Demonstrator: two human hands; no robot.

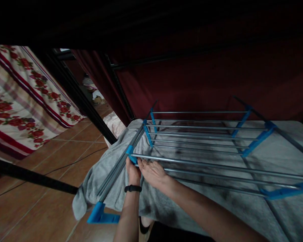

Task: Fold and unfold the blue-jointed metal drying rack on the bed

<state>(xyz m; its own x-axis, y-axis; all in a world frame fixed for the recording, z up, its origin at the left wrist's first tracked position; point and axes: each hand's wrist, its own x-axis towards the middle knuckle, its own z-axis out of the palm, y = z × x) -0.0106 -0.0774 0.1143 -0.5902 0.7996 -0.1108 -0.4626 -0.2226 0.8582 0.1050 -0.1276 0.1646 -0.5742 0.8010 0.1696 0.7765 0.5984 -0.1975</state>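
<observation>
A clothes drying rack (204, 164) of grey metal rods and blue plastic brackets lies over a grey blanket. My left hand (133, 172), with a black band on the wrist, is closed on the blue bracket (131, 155) at the left end of the near rods. Close beside it, my right hand (153, 172) lies over the near rods where they meet that bracket. Its fingers curl at the bracket, and their tips are partly hidden. Along the left side run grey legs, ending in a blue foot (101, 214) near the blanket's front edge.
Beneath the rack is the grey blanket (101, 181). A dark red curtain (204, 87) hangs behind. Black posts (83, 104) stand at the left, beyond them a floral cloth (22, 101). A dark cable (65, 167) crosses the brown tiled floor (47, 201).
</observation>
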